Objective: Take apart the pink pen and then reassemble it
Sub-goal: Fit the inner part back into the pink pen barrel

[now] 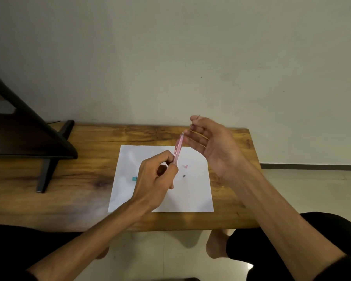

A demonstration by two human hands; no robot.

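My left hand (157,175) grips the lower end of the translucent pink pen barrel (178,148), which tilts up and to the right above a white sheet of paper (193,195). My right hand (211,142) is raised beside the barrel's top end, its fingertips pinching a thin refill (197,118) whose tip pokes out above the fingers. On the paper lie a small pink piece (185,166) and a tiny dark grey piece (184,176). A teal piece (134,178) shows just left of my left hand.
The paper lies on a wooden table (85,191) against a plain wall. A dark slanted stand (43,151) occupies the table's left side. My knees and a bare foot (216,246) are below the table's front edge, over a tiled floor.
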